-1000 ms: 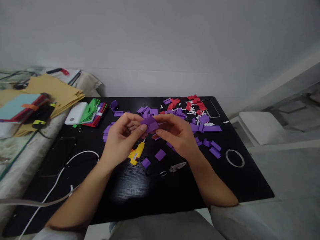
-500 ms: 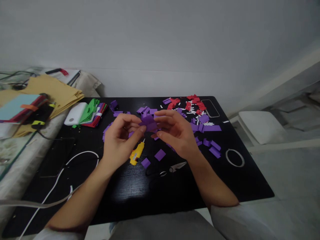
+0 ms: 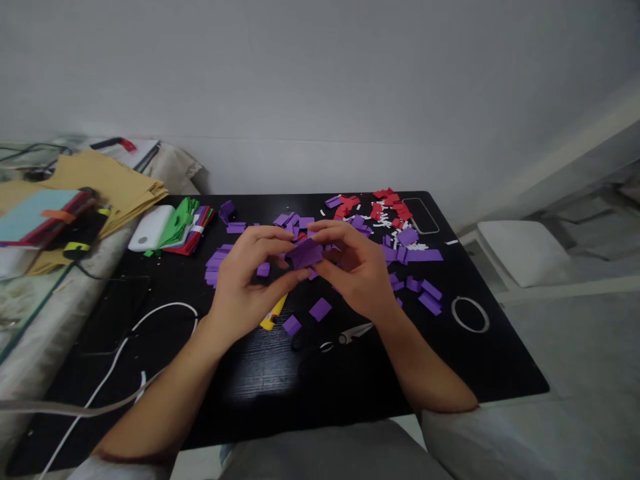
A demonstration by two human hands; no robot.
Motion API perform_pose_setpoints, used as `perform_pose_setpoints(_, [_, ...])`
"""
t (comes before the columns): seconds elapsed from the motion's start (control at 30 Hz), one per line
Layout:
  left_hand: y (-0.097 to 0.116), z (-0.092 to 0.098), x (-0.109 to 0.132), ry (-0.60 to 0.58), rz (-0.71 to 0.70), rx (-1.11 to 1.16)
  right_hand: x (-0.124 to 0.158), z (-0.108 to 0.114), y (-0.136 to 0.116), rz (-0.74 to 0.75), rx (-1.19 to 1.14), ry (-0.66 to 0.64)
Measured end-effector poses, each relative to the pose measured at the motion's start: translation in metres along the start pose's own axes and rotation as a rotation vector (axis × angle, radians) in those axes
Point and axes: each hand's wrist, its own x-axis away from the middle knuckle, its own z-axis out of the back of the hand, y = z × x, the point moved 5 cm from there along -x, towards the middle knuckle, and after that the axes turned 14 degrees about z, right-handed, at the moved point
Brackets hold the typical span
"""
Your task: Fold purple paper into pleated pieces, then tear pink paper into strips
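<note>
Over the middle of the table, a creased piece of purple paper (image 3: 306, 253) is held up between my two hands. My right hand (image 3: 355, 263) pinches its right side, fingers above and thumb below. At the left edge, my left hand (image 3: 247, 277) has its fingers curled and its thumb along the paper's lower side. Beneath my left hand lies a yellow glue gun (image 3: 273, 315), partly covered. Two small purple paper squares (image 3: 320, 309) rest in front of the hands, near scissors (image 3: 350, 335) with dark handles.
More folded purple pieces (image 3: 430, 298) and red pieces (image 3: 385, 200) with white scraps are scattered on the black table (image 3: 350, 393). Green and other coloured sheets (image 3: 180, 223) lie at the back left. A silver ring (image 3: 470, 315) sits at right; a white cable (image 3: 113, 363) crosses the left.
The purple paper has shifted slightly right and turned. My left hand has moved right with it, its thumb now further along and covering more of the glue gun.
</note>
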Motion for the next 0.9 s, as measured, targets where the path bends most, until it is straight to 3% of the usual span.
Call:
perform_pose_setpoints(0.1, [0.0,0.003,0.0,0.047,-0.028,-0.048,0.0,0.0,-0.001,0.0,0.043,-0.012])
perform_pose_setpoints(0.33, [-0.003,0.001,0.003,0.01,0.061,0.024,0.002,-0.001,0.0,-0.025,0.102,-0.028])
perform_pose_setpoints(0.47, [0.001,0.001,0.002,0.015,0.025,-0.004,0.002,-0.001,-0.004,0.006,0.169,-0.044])
perform_pose_setpoints(0.57, [0.003,0.002,0.001,0.009,-0.009,-0.017,0.0,0.0,-0.003,-0.024,0.093,-0.041])
perform_pose_setpoints(0.67, [0.004,0.005,-0.001,0.025,-0.042,-0.022,-0.003,0.0,0.008,-0.163,-0.163,-0.099])
perform_pose_setpoints(0.77, [0.004,0.006,-0.002,0.008,-0.068,-0.028,-0.001,-0.005,0.024,-0.442,-0.484,-0.161])
perform_pose_setpoints(0.83, [0.004,0.005,-0.002,-0.033,-0.075,-0.057,0.004,-0.009,0.032,-0.619,-0.602,-0.203])
perform_pose_setpoints(0.9, [0.004,0.005,-0.003,-0.066,-0.08,-0.083,0.008,-0.011,0.036,-0.704,-0.642,-0.24])
